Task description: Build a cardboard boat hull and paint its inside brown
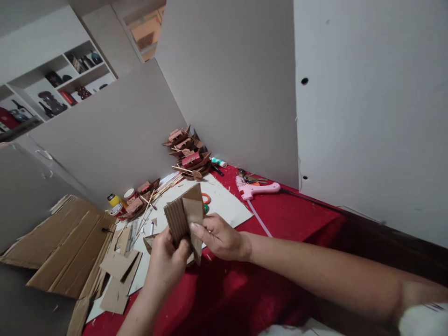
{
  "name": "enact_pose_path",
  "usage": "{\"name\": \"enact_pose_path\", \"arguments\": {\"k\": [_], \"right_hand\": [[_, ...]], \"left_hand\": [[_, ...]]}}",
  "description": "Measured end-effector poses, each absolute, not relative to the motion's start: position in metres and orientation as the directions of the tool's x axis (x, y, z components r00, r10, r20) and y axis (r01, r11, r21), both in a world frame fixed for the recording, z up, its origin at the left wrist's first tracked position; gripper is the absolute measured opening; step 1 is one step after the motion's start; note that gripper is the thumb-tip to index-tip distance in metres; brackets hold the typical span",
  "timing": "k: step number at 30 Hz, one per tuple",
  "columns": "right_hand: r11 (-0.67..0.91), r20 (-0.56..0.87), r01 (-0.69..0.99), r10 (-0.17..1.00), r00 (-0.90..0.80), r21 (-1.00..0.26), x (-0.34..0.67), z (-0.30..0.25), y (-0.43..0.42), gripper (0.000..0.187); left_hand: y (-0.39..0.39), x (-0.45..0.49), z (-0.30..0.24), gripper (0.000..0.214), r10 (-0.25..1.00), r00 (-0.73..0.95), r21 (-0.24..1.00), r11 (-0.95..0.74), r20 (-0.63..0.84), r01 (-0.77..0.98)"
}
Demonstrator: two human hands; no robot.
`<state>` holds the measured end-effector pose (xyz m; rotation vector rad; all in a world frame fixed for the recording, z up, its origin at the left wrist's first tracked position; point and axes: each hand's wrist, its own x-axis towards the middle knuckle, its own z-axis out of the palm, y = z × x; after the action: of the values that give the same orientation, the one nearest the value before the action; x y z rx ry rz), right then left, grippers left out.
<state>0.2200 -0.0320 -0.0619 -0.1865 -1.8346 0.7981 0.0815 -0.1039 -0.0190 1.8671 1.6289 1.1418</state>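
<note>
My left hand (170,254) grips a ridged piece of corrugated cardboard (176,218), thumb on its lower part. A smoother cardboard piece (193,212) overlaps its right side, pinched between the thumb and fingers of my right hand (220,237). Whether the two pieces are joined I cannot tell. Just below and behind them, another cardboard shape (149,242) shows in part beside my left hand. Close behind my right hand lies an orange ring-shaped thing (206,199), partly hidden.
A white board (224,198) lies on the red tablecloth (287,219). Model boats (191,158) stand at the back, sticks (166,184) nearby. A pink glue gun (257,189) rests to the right. Cardboard sheets (73,242) fill the left. Grey panels (231,93) enclose the table.
</note>
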Motion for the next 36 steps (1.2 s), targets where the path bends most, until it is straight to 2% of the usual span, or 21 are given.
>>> {"name": "enact_pose_path", "arguments": {"k": [3,6,10,12,15,18,20,25,30,31,34,36], "right_hand": [[0.716,0.721,-0.235,0.506,-0.474,-0.657,0.223,-0.066,-0.033,0.039],[0.669,0.666,-0.199,0.57,-0.481,-0.716,0.225,-0.061,-0.034,0.034],[0.618,0.564,0.013,0.725,-0.395,-0.786,0.225,-0.041,-0.034,0.023],[0.618,0.549,0.103,0.753,-0.363,-0.779,0.224,-0.033,-0.033,0.017],[0.65,0.57,0.102,0.722,-0.392,-0.753,0.221,-0.024,-0.033,0.012],[0.682,0.597,0.071,0.682,-0.422,-0.728,0.218,-0.016,-0.029,0.023],[0.706,0.638,0.051,0.667,-0.384,-0.707,0.215,-0.012,-0.025,0.031],[0.76,0.743,-0.008,0.634,-0.215,-0.65,0.207,-0.013,-0.019,0.027],[0.786,0.792,-0.097,0.606,-0.071,-0.61,0.207,-0.02,-0.027,0.028],[0.789,0.797,-0.122,0.601,-0.056,-0.603,0.208,-0.02,-0.028,0.028],[0.811,0.824,-0.155,0.565,-0.047,-0.564,0.212,-0.021,-0.027,0.028],[0.836,0.847,-0.135,0.527,-0.074,-0.532,0.213,-0.022,-0.025,0.027]], "left_hand": [[-0.108,0.078,-0.025,0.005,0.957,-0.012,0.76,-0.221,0.288,0.611],[-0.109,0.075,-0.032,0.004,0.949,-0.03,0.711,-0.215,0.315,0.669],[-0.106,0.081,-0.033,0.004,0.934,-0.042,0.66,-0.219,0.356,0.718],[-0.101,0.085,-0.027,0.008,0.924,-0.051,0.655,-0.229,0.379,0.721],[-0.089,0.088,-0.015,0.017,0.884,-0.089,0.639,-0.258,0.458,0.724],[-0.08,0.089,-0.006,0.015,0.818,-0.12,0.578,-0.286,0.563,0.764],[-0.076,0.091,-0.004,0.013,0.775,-0.122,0.527,-0.296,0.62,0.797],[-0.071,0.1,0.003,0.009,0.658,-0.192,0.472,-0.277,0.728,0.837],[-0.071,0.102,0.017,0.018,0.539,-0.329,0.532,-0.277,0.775,0.8],[-0.071,0.101,0.017,0.019,0.562,-0.346,0.573,-0.294,0.751,0.765],[-0.072,0.096,0.014,0.026,0.735,-0.335,0.733,-0.312,0.589,0.604],[-0.07,0.092,0.01,0.03,0.803,-0.306,0.788,-0.295,0.511,0.541]]}}
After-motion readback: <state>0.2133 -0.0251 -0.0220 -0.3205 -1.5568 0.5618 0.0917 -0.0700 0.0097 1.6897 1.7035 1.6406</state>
